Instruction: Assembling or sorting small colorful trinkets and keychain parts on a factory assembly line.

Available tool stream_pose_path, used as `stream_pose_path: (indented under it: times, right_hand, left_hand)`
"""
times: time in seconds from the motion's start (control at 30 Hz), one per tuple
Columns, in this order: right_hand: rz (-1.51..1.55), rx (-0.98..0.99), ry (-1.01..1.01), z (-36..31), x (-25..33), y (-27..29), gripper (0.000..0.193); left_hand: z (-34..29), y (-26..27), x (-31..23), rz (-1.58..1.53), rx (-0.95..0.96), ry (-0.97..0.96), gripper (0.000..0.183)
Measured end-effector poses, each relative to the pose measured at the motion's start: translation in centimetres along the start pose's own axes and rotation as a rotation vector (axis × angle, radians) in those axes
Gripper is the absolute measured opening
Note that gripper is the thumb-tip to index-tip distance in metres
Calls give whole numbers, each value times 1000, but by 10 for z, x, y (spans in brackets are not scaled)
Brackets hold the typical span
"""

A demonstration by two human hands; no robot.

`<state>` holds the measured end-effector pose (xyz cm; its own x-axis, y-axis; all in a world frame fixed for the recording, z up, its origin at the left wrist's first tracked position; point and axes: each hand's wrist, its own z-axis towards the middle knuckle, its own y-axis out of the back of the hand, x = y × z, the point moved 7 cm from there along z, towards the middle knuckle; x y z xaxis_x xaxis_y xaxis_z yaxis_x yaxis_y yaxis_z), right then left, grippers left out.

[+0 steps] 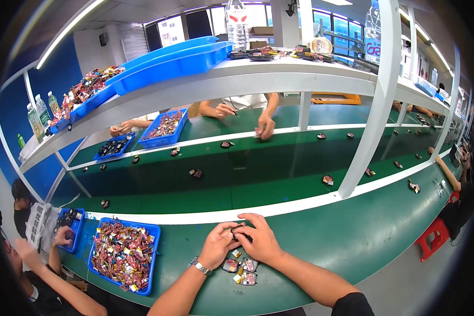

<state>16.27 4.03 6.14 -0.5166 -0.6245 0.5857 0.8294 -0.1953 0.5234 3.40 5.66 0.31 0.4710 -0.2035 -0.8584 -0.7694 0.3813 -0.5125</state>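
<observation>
Above the green tabletop, my left hand (216,246) and my right hand (260,240) meet with their fingers closed on the same small black casing (236,230). Fingers cover most of it, so its inside is hidden. A watch with a metal band circles my left wrist. Just below my hands lie several small black casings (248,264) holding reddish boards and white-and-yellow pieces. To the left of my left hand, a blue tray (156,231) is heaped with small reddish circuit boards with wires and white or yellow parts.
A green conveyor belt (258,192) beyond a white rail carries scattered casings. A white post (371,116) rises at right, supporting a shelf with blue trays (168,66) and bottles. At left, a co-worker's hand (64,236) reaches into another blue tray of black parts. Other people work across the belt.
</observation>
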Motion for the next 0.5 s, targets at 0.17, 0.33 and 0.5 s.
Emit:
stream_pose_path:
  times: [0.17, 0.33, 0.5]
  right_hand:
    - [-107, -48, 99, 0, 10, 5, 14]
    - [-135, -34, 131, 0, 18, 2, 15]
    - [-168, -42, 135, -2, 19, 1, 17]
  left_hand:
    - [-1, 4, 4, -3, -40, 30, 30]
    - [-1, 8, 3, 2, -55, 32, 29]
    - [-2, 5, 1, 5, -73, 44, 29]
